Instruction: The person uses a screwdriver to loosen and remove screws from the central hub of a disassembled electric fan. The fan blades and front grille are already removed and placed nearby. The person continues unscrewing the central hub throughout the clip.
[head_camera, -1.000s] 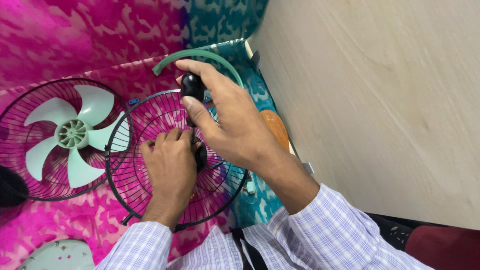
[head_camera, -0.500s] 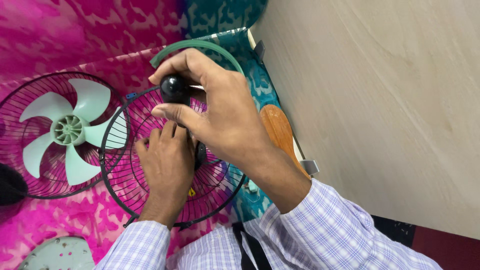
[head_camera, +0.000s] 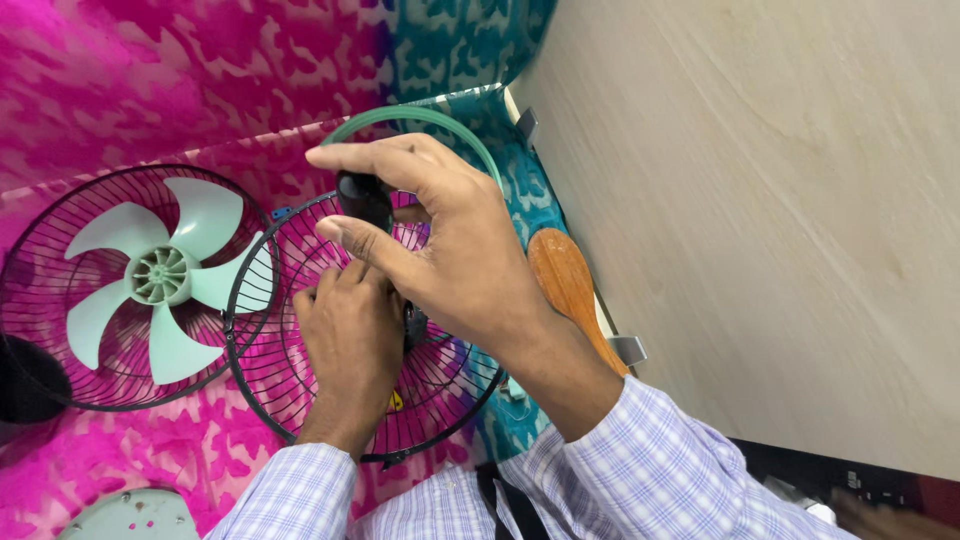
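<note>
Right hand (head_camera: 455, 250) gripped the black screwdriver handle (head_camera: 362, 197) upright over the hub of the loose wire fan guard (head_camera: 300, 400); left hand (head_camera: 350, 335) lay closed on that hub, pinning it. Risk: tip could slip off the screw and jab the left fingers, since the guard sat on soft pink cloth (head_camera: 150, 80). Versus half a second earlier, the handle sat nearer the guard's centre

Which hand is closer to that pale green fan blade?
Left. The left hand rests on the black wire fan guard beside the pale green plastic fan blade; the right hand is farther away.
</note>
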